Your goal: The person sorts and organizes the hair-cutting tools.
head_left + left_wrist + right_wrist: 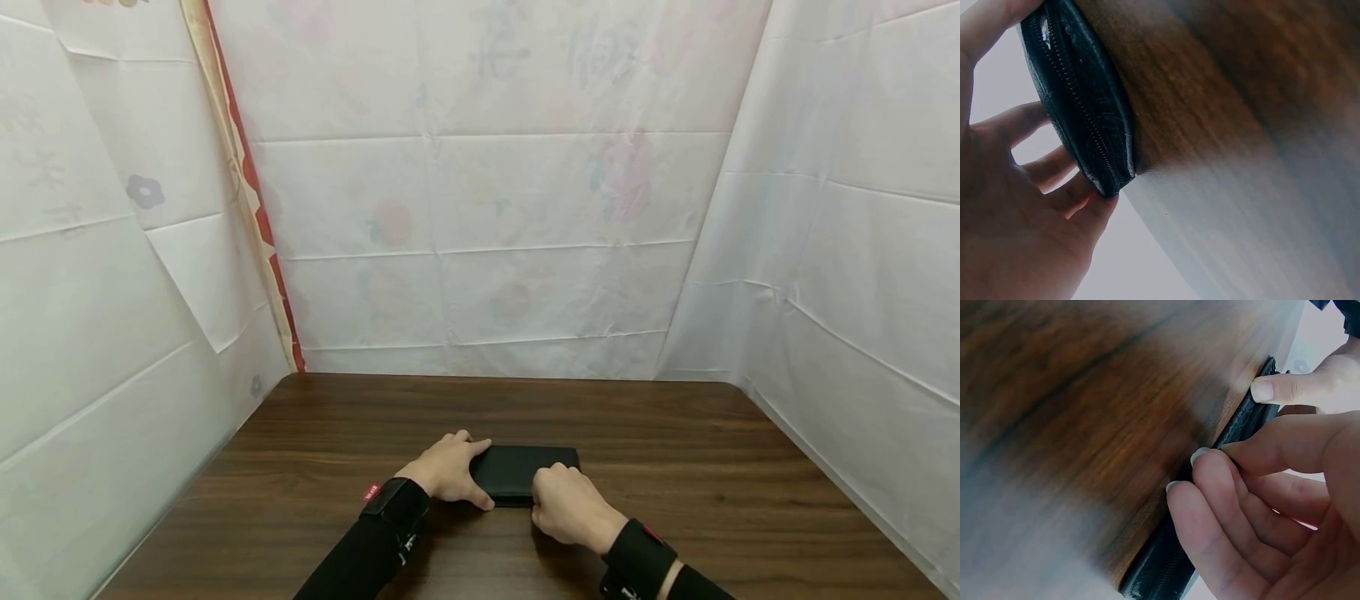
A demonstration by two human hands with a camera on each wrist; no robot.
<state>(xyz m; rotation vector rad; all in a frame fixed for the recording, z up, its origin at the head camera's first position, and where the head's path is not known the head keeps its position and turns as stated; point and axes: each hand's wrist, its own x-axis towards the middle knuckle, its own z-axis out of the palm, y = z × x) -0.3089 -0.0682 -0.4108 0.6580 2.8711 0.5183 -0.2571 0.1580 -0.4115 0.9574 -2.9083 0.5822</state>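
Observation:
A black zippered wallet [517,468] lies flat on the wooden table. My left hand [450,471] grips its left end, with the thumb at the near corner and the fingers spread to the far edge. In the left wrist view, the zipper [1079,94] runs along the wallet's side, and a small pale spot shows between the teeth near the top. At the near edge, right of the middle, my right hand [568,504] pinches at the zipper between thumb and curled fingers, seen close in the right wrist view. Those fingertips hide any pull tab.
The brown wood-grain table [360,417] extends around the wallet on all sides. White creased sheets [480,300] hang behind it and along both sides. A red and cream trimmed edge [258,217] runs down at the back left corner.

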